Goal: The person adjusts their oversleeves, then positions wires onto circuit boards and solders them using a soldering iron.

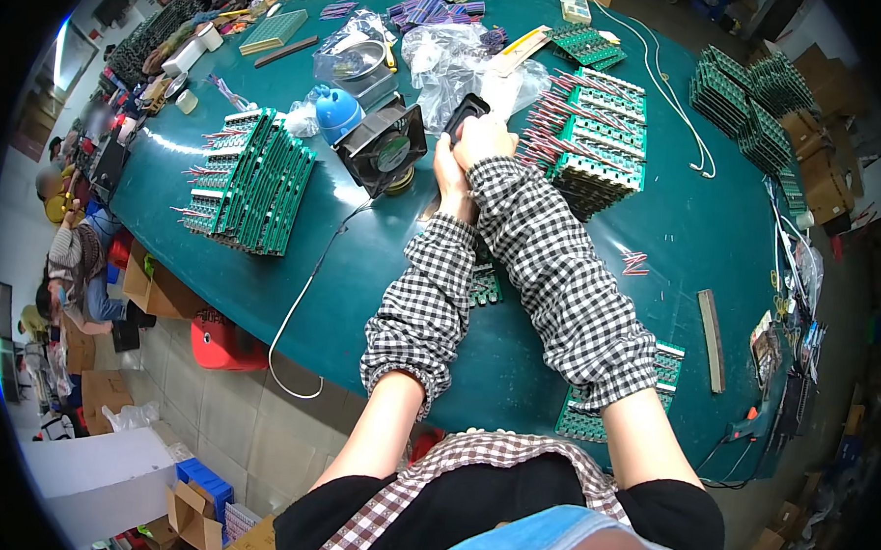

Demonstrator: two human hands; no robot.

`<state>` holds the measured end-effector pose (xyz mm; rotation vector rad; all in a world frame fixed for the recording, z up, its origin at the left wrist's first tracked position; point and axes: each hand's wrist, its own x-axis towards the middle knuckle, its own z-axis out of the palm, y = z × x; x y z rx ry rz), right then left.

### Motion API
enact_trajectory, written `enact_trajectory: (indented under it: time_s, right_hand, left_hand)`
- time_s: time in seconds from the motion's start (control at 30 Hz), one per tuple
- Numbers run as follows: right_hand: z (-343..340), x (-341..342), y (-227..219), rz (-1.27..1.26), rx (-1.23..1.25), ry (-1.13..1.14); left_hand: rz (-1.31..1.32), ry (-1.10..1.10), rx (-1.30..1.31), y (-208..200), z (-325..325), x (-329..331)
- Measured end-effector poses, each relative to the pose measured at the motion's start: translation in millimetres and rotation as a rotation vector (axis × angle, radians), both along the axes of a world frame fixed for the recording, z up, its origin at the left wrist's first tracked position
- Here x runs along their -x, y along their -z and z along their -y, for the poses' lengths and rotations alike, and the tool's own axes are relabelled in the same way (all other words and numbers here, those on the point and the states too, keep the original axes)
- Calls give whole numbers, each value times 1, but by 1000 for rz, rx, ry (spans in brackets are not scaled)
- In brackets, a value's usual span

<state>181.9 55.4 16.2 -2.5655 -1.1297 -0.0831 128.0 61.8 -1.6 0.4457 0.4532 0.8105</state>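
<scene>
Both my hands are stretched out together at the far middle of the table, around a small black object with rounded corners [467,111], whose kind I cannot make out. My left hand [451,180] reaches up to its lower edge, fingers pressed together. Curled at its right side is my right hand [488,141], with most fingertips hidden. A black square fan [382,147] stands just left of my hands. To their right rises a stack of green circuit boards [604,135] with red and white wires. Below my left wrist, another circuit board [485,285] is partly covered by my sleeves.
A second stack of wired boards [258,183] stands at the left, near a blue rounded object [337,113]. Clear plastic bags [445,64] lie farther back. A white cable [295,333] hangs over the near edge. Loose wires [635,263] and a narrow bar [712,341] lie right.
</scene>
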Motion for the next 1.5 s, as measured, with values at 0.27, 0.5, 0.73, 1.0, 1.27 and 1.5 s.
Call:
enact_trajectory:
  time_s: [0.27,0.5,0.73,1.0,1.27,1.5]
  right_hand:
    - [-16,-5,0,-74,-38,40]
    - [-35,-3,17,-12,-389,31]
    - [-70,-46,36,-1675,-897,65]
    - [-60,-40,37,-891,-652,27]
    - [-16,-8,-95,-1008,-1190,-150]
    - [-10,-9,-179,-900,-1266,-364]
  left_hand:
    - [44,17,-3,18,-1,-5]
    - [104,-1,21,24,-5,2]
    - [-71,-62,-63,35,-5,-11]
    - [-160,-222,-173,40,-7,-3]
    - [-181,-178,-383,-90,74,58]
    - [170,-128,-1936,-165,199,151]
